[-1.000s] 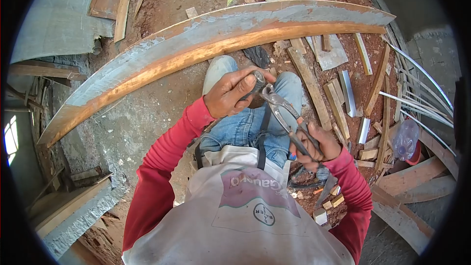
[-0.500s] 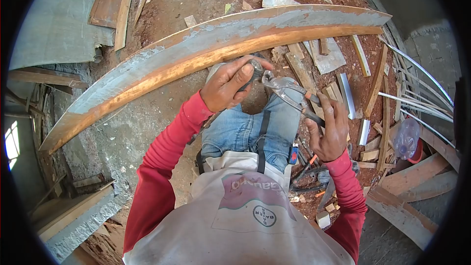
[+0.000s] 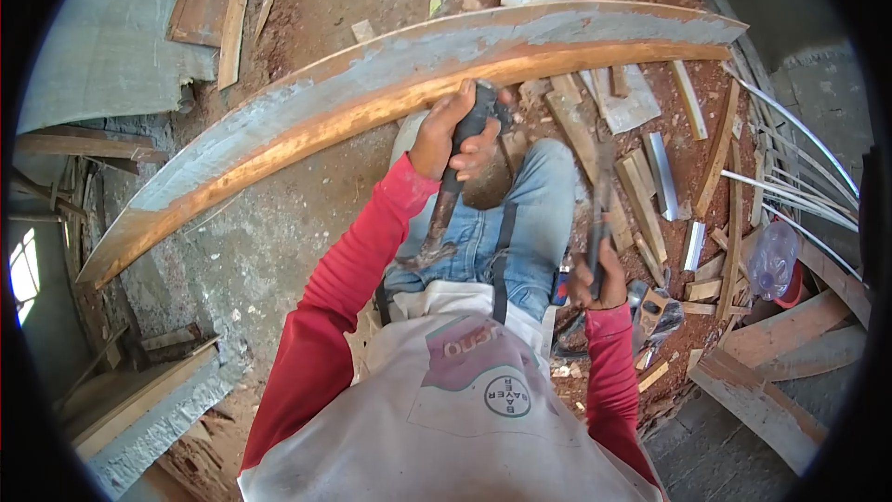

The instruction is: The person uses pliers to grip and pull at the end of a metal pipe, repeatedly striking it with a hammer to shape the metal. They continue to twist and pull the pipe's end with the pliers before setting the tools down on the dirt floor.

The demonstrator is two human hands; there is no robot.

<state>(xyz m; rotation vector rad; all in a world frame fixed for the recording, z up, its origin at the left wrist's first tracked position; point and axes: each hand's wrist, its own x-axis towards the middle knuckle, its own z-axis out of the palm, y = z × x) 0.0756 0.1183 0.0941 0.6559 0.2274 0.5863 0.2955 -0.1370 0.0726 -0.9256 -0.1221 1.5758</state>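
Observation:
My left hand [image 3: 453,138] is wrapped round the black grip of a hammer [image 3: 439,218], whose metal end points down toward my lap, over the jeans. Off to the right, my right hand [image 3: 597,277] is closed on the pincers [image 3: 602,181], which are smeared by motion and point away from me. The two tools are apart. Just beyond my left hand lies a long curved wooden form [image 3: 409,88], grey-smeared on its face, with a bare wood edge toward me.
Wood offcuts [image 3: 639,200] and metal strips [image 3: 660,177] litter the red soil to the right. Farther right are thin white pipes [image 3: 799,197], a clear plastic bottle [image 3: 773,260] and boards [image 3: 762,418]. Tools [image 3: 655,311] lie beside my right wrist.
The pincers have moved away from my left hand, back and down toward my right side. My left hand has turned, bringing the hammer's shaft into view over my lap.

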